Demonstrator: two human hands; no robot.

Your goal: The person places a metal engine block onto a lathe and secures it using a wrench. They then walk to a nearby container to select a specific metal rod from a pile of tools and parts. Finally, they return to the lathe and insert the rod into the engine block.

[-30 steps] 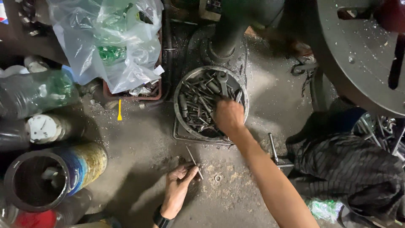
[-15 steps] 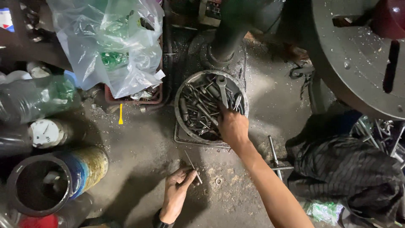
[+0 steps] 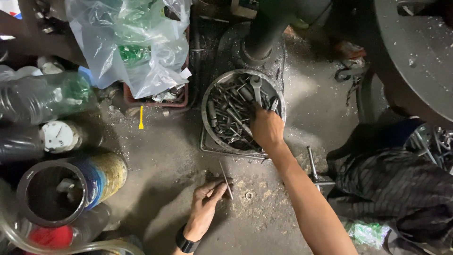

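Digging through the scrap pan

Right hand (image 3: 266,128) buried fingers-down in the round pan (image 3: 207,101) of bolts, grip hidden; left hand (image 3: 204,208) pinches a thin metal rod (image 3: 225,179) on the floor.

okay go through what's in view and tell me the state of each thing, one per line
Round metal pan: full of bolts and tools, on the floor.
Right hand: reaching into the pan, fingers among the bolts.
Left hand: resting on the floor, fingertips touching a thin metal rod.
Rod: lying flat.
Plastic bag: bulging, stuffed.
Blue-and-yellow can: lying on its side, open.
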